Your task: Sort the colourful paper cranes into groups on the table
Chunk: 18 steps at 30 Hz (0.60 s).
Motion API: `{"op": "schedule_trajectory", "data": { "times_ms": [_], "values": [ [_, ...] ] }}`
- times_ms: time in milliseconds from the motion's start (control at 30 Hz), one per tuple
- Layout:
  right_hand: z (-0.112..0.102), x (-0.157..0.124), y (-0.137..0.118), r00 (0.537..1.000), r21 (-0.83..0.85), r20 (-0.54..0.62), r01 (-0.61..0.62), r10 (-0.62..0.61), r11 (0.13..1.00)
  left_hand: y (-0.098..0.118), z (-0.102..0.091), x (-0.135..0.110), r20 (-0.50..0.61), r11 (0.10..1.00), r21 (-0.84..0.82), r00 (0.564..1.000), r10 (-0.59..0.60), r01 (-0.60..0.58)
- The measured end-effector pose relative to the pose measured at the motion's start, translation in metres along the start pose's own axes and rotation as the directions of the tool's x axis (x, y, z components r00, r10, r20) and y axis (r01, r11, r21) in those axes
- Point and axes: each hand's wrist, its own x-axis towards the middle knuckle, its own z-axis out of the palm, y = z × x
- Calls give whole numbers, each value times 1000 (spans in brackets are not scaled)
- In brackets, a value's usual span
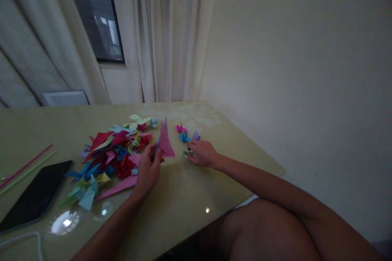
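My left hand (150, 166) is closed on folded paper pieces, a pink one (165, 143) in front with a purple one behind, raised just above the table. My right hand (200, 153) is low over the tabletop, its fingers bent round a small pale green folded paper (186, 154). Just past those fingers lie small origami pieces: a blue one (183, 136), a magenta one (180, 128) and a purple one (196, 135). To the left of my left hand spreads a heap of colourful origami (124, 166) in red, pink, blue, green and yellow.
A dark tablet or phone (38, 191) lies at the left, with a pink stick (27, 165) and a green stick (29, 172) beyond it. A white cable (21, 236) curls at the near left. The glossy table (220, 183) meets a wall on the right.
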Motion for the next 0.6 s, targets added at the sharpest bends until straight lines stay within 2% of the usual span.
{"op": "schedule_trajectory", "data": {
  "times_ms": [100, 367, 600],
  "values": [
    [1, 0, 3, 1000, -8, 22, 10, -10, 1000, 3, 1, -1, -2, 1000, 17, 1000, 5, -5],
    [9, 12, -2, 998, 0, -41, -54, 54, 999, 10, 6, -5, 25, 999, 38, 999, 25, -26],
    [1, 10, -7, 998, 26, -56, -25, 27, 999, 13, 4, -5, 0, 998, 46, 999, 33, -33]
  ]
}}
